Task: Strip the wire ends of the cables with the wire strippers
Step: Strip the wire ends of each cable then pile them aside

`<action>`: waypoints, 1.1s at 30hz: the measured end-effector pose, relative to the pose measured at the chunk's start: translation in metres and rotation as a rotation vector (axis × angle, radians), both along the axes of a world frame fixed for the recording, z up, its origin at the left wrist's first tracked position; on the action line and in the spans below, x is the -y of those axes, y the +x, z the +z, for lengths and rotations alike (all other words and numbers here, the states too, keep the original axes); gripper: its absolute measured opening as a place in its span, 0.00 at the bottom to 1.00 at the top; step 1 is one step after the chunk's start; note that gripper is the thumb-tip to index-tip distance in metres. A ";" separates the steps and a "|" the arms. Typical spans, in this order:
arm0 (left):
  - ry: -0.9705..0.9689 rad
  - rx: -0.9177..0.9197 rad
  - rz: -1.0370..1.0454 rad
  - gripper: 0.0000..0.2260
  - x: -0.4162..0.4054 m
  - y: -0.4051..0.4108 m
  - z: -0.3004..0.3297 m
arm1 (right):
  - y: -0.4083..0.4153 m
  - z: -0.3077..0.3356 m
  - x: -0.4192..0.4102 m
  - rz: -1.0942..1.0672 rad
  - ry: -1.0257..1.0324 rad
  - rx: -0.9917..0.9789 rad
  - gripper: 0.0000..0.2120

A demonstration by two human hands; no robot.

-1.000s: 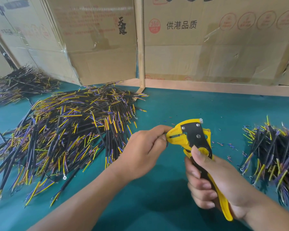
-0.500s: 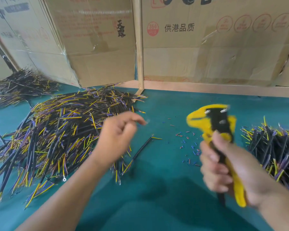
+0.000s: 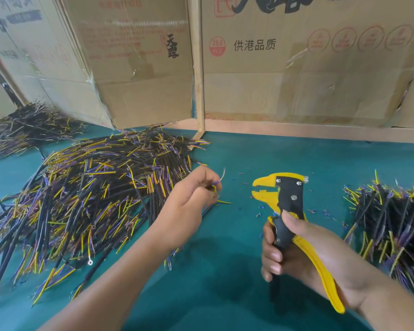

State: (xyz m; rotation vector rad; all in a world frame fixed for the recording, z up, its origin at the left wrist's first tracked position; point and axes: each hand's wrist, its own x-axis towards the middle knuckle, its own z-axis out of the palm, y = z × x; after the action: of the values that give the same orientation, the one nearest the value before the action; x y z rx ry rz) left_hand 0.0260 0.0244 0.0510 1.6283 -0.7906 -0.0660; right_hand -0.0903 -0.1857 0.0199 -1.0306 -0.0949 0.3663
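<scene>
Sprawling across the left of the teal table [image 3: 225, 271], the big heap of cables [image 3: 89, 199] lies within easy reach of the person's left arm, which suggests it is the stock waiting to be stripped; a smaller dark heap [image 3: 29, 125] sits further back against the cardboard boxes [image 3: 134, 68], well apart from the work. At the heap's right edge the left hand [image 3: 189, 201] hovers with its fingers curled, pinching the coloured wire ends of one cable [image 3: 216, 187]; thin purple and yellow strands stick up past the fingertips, seemingly held so that they point toward the tool. How much of that cable's black body the hand covers cannot be told.

To the right, apart from the left hand, the right hand [image 3: 294, 256] wraps round the handles of the yellow-and-black wire strippers [image 3: 287, 204], thumb up on the black body, fingers round the lower handle. The tool's jaws stand slightly parted and hold nothing, facing left toward the pinched wire, probably ready to receive it. Tiny scraps of insulation [image 3: 261, 211] dot the cloth beneath the jaws, likely where stripped bits fall. At the far right another pile of cables [image 3: 392, 225] lies beside the tool hand, plausibly the finished lot.
</scene>
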 end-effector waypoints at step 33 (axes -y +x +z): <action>-0.026 -0.190 -0.207 0.07 0.004 -0.008 -0.009 | -0.009 0.004 -0.028 0.014 0.002 -0.021 0.19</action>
State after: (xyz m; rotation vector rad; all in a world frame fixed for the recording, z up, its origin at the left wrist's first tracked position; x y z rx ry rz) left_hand 0.0184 0.0202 0.0418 1.4861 -0.8066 -0.3512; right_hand -0.0991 -0.1573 0.0234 -1.0242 -0.0837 0.3893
